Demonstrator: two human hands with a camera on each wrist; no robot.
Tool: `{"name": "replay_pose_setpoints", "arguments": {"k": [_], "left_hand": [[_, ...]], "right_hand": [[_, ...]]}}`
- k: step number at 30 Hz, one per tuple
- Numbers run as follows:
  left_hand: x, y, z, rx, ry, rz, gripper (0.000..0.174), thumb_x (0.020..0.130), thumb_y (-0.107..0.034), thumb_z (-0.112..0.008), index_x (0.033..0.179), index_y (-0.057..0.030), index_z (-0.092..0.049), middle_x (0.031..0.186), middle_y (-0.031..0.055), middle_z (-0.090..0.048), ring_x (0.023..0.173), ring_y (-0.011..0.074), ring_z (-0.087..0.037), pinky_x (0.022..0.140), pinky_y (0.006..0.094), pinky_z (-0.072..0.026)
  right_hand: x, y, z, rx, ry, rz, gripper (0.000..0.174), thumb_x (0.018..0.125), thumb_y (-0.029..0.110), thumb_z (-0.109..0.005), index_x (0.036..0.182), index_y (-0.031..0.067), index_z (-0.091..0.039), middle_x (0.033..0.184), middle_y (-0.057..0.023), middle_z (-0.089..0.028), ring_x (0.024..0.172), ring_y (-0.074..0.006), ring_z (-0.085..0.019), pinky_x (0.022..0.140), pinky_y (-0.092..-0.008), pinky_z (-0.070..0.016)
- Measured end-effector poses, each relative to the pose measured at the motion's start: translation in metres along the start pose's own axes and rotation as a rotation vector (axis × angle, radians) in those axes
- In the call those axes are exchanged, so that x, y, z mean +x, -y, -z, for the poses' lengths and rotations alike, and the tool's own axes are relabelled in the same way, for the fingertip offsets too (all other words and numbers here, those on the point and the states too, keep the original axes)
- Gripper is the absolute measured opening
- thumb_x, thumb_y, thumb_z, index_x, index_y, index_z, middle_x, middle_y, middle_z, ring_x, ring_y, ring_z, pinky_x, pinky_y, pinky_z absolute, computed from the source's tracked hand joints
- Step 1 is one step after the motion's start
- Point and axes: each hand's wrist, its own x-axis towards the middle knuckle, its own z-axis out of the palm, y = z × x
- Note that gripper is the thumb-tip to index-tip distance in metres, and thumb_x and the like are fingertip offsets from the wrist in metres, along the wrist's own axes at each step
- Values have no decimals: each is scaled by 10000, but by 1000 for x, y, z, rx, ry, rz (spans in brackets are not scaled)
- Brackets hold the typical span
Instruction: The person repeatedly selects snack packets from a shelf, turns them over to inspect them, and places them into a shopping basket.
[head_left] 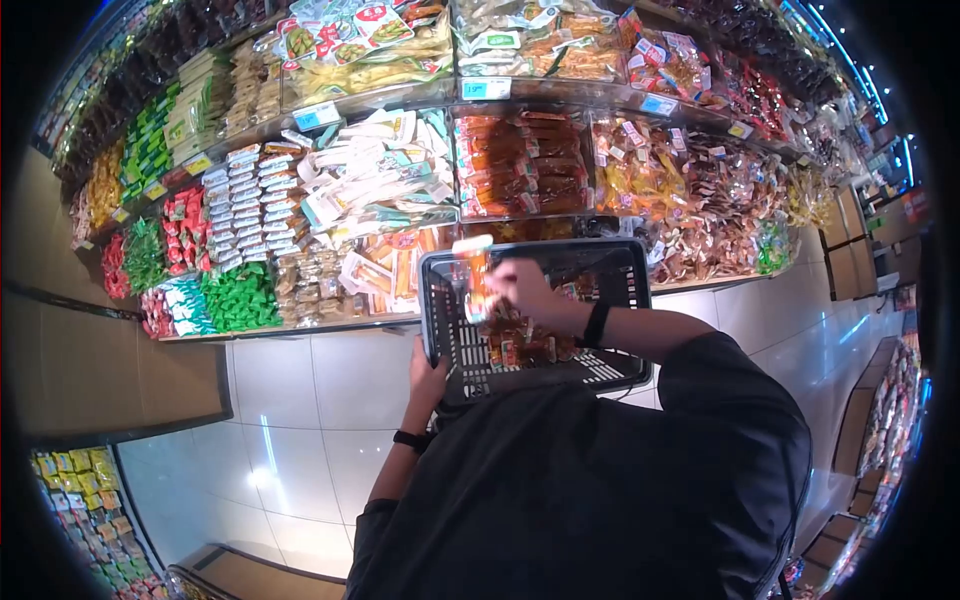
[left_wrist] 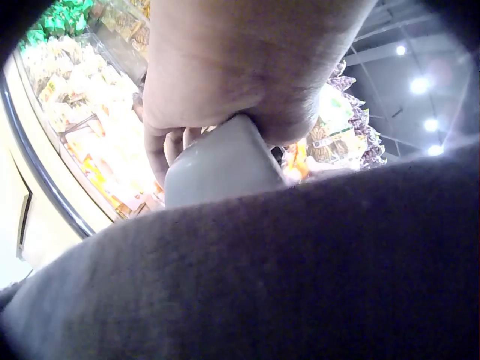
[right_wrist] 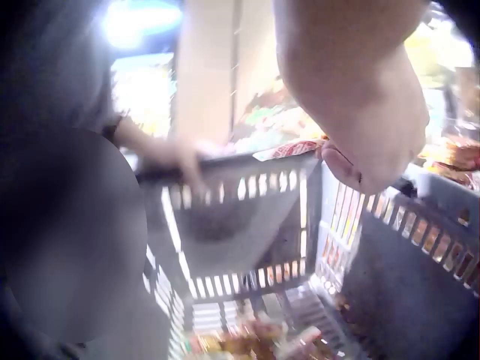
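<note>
A dark slotted shopping basket (head_left: 640,270) is held against the body, its left rim gripped by my left hand (head_left: 427,375). In the left wrist view that hand (left_wrist: 225,67) curls its fingers round a grey rim piece (left_wrist: 221,165). Over the basket's left part my right hand (head_left: 520,285) pinches a blurred orange-and-white packet (head_left: 477,285). In the right wrist view the right hand (right_wrist: 360,112) is above the basket wall, the packet (right_wrist: 292,150) showing partly beside its fingertips. Red and orange packets (head_left: 515,345) lie on the basket's bottom.
Tiered shelves of packaged snacks stand ahead, with white packets (head_left: 380,175), dark red packets (head_left: 520,165) and green ones (head_left: 240,297). Price tags (head_left: 486,89) line the shelf edges. Tiled floor (head_left: 290,380) lies left of the body; another display (head_left: 85,500) stands at lower left.
</note>
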Motion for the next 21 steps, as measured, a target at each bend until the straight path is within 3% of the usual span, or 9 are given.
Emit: {"name": "replay_pose_setpoints", "arguments": {"k": [1, 2, 5, 6, 10, 16, 17, 21], "left_hand": [[0, 5, 0, 21, -11, -34, 443, 825, 43, -596, 1247, -19, -478, 1054, 192, -648, 966, 331, -647, 862, 414, -495], [0, 8, -1, 44, -24, -67, 444, 821, 43, -597, 1245, -20, -479, 1052, 192, -648, 966, 334, -647, 865, 420, -495], [1, 18, -2, 69, -39, -83, 454, 817, 12, -616, 1249, -25, -479, 1029, 198, -653, 958, 353, -650, 863, 435, -499], [2, 22, -1, 63, -36, -100, 455, 819, -4, -624, 1249, -27, -479, 1024, 202, -655, 961, 359, -653, 863, 437, -501], [4, 22, 2, 51, -19, -22, 453, 820, -27, -635, 1246, -28, -481, 1028, 211, -659, 977, 362, -658, 868, 437, -503], [2, 17, 2, 42, -20, -40, 435, 823, -12, -610, 1238, -25, -480, 1033, 221, -642, 983, 362, -645, 883, 435, -494], [3, 18, 1, 39, -19, -38, 435, 823, -12, -610, 1238, -25, -480, 1033, 221, -642, 983, 362, -645, 883, 435, -494], [3, 22, 1, 1, -14, -37, 426, 820, -2, -599, 1229, -29, -481, 1028, 215, -638, 979, 359, -643, 877, 431, -492]], "right_hand": [[18, 8, 13, 387, 51, -365, 196, 964, 157, -661, 811, 39, -697, 687, -18, -639, 540, -75, -521, 518, -265, -430], [42, 30, 23, 380, -65, -430, 170, 963, 167, -672, 840, 54, -707, 682, -1, -631, 527, -36, -487, 478, -236, -383], [118, 27, 51, 315, -229, -217, 155, 946, 173, -699, 921, 21, -711, 684, -28, -647, 512, -69, -525, 446, -242, -397], [143, 27, 60, 385, -197, -342, 155, 935, 173, -712, 927, 18, -716, 687, -38, -649, 504, -75, -524, 438, -251, -394], [220, -7, 64, 82, -418, -242, 177, 889, 204, -756, 859, 30, -744, 685, -46, -672, 523, -107, -576, 455, -281, -431], [281, -48, 67, -326, -380, -347, 205, 873, 247, -742, 822, 49, -758, 659, -37, -678, 532, -123, -612, 496, -310, -490], [280, -47, 72, -237, -274, -462, 363, 875, 323, -706, 1008, -14, -707, 1070, -182, -728, 1011, -323, -709, 836, -391, -569], [280, -50, 72, -269, -293, -474, 373, 843, 337, -733, 969, -12, -710, 1036, -184, -732, 991, -318, -713, 847, -404, -562]]}}
